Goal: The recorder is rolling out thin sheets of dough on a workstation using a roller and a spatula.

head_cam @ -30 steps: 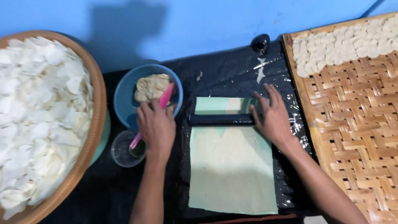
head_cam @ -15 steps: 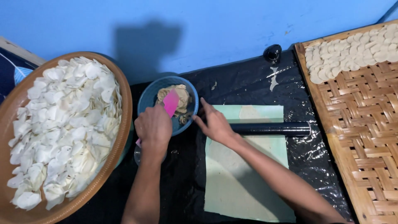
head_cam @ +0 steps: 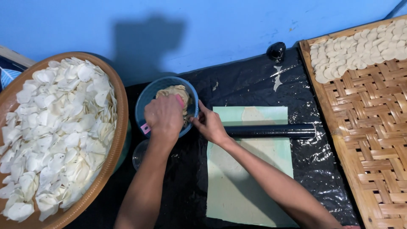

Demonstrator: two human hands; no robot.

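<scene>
The left hand (head_cam: 163,116) is closed around a pink scraper (head_cam: 180,101) and digs into the lump of dough (head_cam: 174,91) in the blue bowl (head_cam: 146,99). The right hand (head_cam: 210,124) rests at the bowl's right rim, fingers curled; whether it grips dough or only steadies the bowl cannot be told. Just right of the bowl, a black rolling pin (head_cam: 271,131) lies across a pale green sheet (head_cam: 250,178) on the black plastic of the bench (head_cam: 322,169). Judging by the layout, much work is done: the round basket (head_cam: 121,106) on the left is heaped with white chips (head_cam: 55,127), and the woven tray (head_cam: 373,127) on the right carries rows of pale discs (head_cam: 360,53) at its far end. Dough remains in the bowl, and most of the tray is bare.
</scene>
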